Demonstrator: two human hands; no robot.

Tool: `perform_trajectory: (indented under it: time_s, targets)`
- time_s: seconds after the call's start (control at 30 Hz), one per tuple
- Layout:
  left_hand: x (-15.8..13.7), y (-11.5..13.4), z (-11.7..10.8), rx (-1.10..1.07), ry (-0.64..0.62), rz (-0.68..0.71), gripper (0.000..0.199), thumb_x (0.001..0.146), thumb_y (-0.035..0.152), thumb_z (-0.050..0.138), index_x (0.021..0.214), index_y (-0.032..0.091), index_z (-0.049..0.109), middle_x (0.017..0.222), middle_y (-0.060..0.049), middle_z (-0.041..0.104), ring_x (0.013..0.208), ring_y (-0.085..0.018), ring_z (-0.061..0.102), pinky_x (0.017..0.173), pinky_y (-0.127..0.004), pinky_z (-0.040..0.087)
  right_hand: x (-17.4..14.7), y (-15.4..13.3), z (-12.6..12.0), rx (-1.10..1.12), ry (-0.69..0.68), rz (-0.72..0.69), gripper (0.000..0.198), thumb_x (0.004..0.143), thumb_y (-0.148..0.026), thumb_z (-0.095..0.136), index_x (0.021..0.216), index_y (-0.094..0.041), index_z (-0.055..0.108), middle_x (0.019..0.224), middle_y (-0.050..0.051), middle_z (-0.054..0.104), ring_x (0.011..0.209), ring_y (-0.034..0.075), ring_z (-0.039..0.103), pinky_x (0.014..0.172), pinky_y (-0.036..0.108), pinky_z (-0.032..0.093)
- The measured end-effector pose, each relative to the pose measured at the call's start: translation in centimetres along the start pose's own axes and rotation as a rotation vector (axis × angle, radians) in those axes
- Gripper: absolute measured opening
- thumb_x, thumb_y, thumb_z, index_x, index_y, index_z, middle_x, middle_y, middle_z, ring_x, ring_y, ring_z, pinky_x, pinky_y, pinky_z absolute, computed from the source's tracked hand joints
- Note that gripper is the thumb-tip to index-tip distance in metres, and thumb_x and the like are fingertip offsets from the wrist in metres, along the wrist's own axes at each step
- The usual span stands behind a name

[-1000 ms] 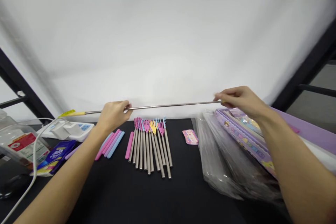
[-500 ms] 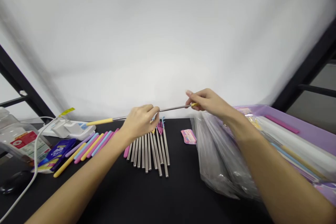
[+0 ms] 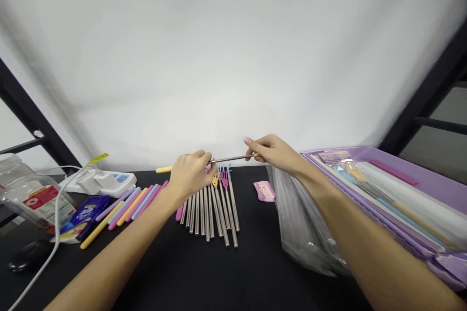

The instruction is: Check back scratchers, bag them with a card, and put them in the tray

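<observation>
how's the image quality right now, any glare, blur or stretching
Head view: the white backdrop is softly lit, brightest toward the middle; head view: glints on the metal rods and clear plastic bags; head view: the right forearm looms large toward the lower corner; head view: small print on the pink card is unreadable.

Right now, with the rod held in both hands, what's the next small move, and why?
Probably ease the right hand a bit closer to the left hand, keeping the metal rod in line. Bare metal still shows between the hands, and that span has shortened over the last second, so the rod seems to telescope. The yellow grip sticks out beyond the left hand.
</observation>
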State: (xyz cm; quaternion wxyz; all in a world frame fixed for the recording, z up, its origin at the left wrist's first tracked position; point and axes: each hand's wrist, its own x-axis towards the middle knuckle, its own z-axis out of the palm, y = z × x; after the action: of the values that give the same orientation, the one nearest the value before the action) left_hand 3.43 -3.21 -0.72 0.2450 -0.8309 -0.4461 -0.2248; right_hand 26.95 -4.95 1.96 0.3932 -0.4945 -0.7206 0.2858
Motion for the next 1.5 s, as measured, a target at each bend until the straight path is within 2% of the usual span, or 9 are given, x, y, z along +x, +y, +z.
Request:
perform_trajectory:
  time_s: [0.13, 0.37, 0.6, 0.73, 1.0, 1.17, 1.27, 1.33, 1.5]
  targets:
    - [-0.3, -0.3, -0.2, -0.02, -0.049, -0.039, 0.019, 0.086, 0.029, 0.049, 0.076, 0.018, 0.061, 0.074, -0.004, 0.065, 0.062, -0.019, 0.061, 0.055, -0.03, 0.036, 0.1, -0.2, 1.4, 0.017, -0.014, -0.006, 0.064, 0.09, -0.065, 0.04, 0.071, -0.012, 0.07, 0.047, -0.003, 0.037, 0.046, 0.01, 0.033, 0.054, 0.028, 0.027]
    - [-0.2, 2.9, 1.2, -0.17, -0.108, 0.109, 0.018, 0.088, 0.021, 0.045, 0.084, 0.016, 0.062, 0.079, -0.006, 0.065, 0.065, -0.019, 0.063, 0.057, -0.03, 0.041, 0.1, -1.5, 4.6, -0.142, -0.022, -0.052, 0.063, 0.092, -0.061, 0.038, 0.054, -0.015, 0.057, 0.048, -0.001, 0.044, 0.048, 0.011, 0.038, 0.054, 0.028, 0.028]
    - [0.2, -0.4, 0.7, -0.205, -0.145, 0.24, 0.021, 0.096, 0.03, 0.04, 0.091, 0.018, 0.056, 0.074, -0.002, 0.064, 0.06, -0.016, 0.059, 0.054, -0.027, 0.033, 0.5, 0.3, 1.6, -0.085, 0.025, 0.03, 0.064, 0.091, -0.063, 0.039, 0.067, -0.012, 0.069, 0.048, 0.0, 0.047, 0.047, 0.011, 0.04, 0.054, 0.028, 0.029]
    - [0.4, -1.2, -0.1, -0.272, -0.196, 0.323, 0.029, 0.102, 0.035, 0.03, 0.101, 0.018, 0.054, 0.074, -0.002, 0.064, 0.061, -0.016, 0.059, 0.057, -0.026, 0.036, 0.5, 0.0, 1.7, -0.08, 0.03, 0.022, 0.064, 0.09, -0.063, 0.04, 0.066, -0.012, 0.07, 0.048, -0.001, 0.045, 0.047, 0.011, 0.038, 0.054, 0.028, 0.028]
    - [0.5, -0.6, -0.7, -0.074, -0.056, 0.302, 0.032, 0.102, 0.037, 0.031, 0.104, 0.019, 0.058, 0.075, -0.003, 0.065, 0.063, -0.015, 0.059, 0.052, -0.025, 0.03, 0.4, -1.3, 2.9, 0.013, 0.004, 0.03, 0.06, 0.09, -0.062, 0.043, 0.068, -0.013, 0.071, 0.049, -0.002, 0.04, 0.049, 0.011, 0.033, 0.054, 0.029, 0.027]
    - [0.7, -2.5, -1.7, -0.217, -0.108, 0.322, 0.033, 0.101, 0.04, 0.034, 0.114, 0.024, 0.06, 0.079, -0.001, 0.067, 0.063, -0.013, 0.058, 0.056, -0.024, 0.034, 0.1, -1.2, 1.1, -0.084, -0.085, -0.081, 0.048, 0.079, -0.061, 0.061, 0.072, -0.015, 0.074, 0.052, -0.003, 0.036, 0.053, 0.011, 0.028, 0.052, 0.029, 0.019]
    - [0.8, -4.6, -2.0, -0.326, -0.208, 0.281, 0.036, 0.1, 0.043, 0.035, 0.106, 0.023, 0.063, 0.079, -0.001, 0.067, 0.066, -0.013, 0.06, 0.062, -0.024, 0.038, -0.2, -0.3, -1.0, -0.143, -0.048, -0.094, 0.047, 0.077, -0.06, 0.063, 0.075, -0.015, 0.075, 0.055, -0.001, 0.043, 0.057, 0.012, 0.031, 0.054, 0.029, 0.021]
    - [0.8, -5.0, -1.9, -0.295, -0.227, 0.24, 0.036, 0.1, 0.043, 0.035, 0.104, 0.023, 0.064, 0.081, -0.001, 0.068, 0.069, -0.015, 0.062, 0.063, -0.025, 0.038, -0.3, 0.3, -1.8, -0.16, -0.011, -0.077, 0.048, 0.077, -0.06, 0.063, 0.075, -0.014, 0.076, 0.059, 0.001, 0.051, 0.06, 0.013, 0.038, 0.057, 0.029, 0.025]
    - [0.7, -2.6, -1.0, -0.052, -0.07, 0.183, 0.032, 0.097, 0.039, 0.04, 0.12, 0.026, 0.057, 0.091, -0.003, 0.07, 0.073, -0.019, 0.065, 0.06, -0.027, 0.038, -0.3, 0.3, -1.7, -0.14, 0.015, -0.083, 0.045, 0.077, -0.057, 0.066, 0.08, -0.014, 0.077, 0.063, 0.003, 0.061, 0.064, 0.015, 0.047, 0.059, 0.029, 0.032]
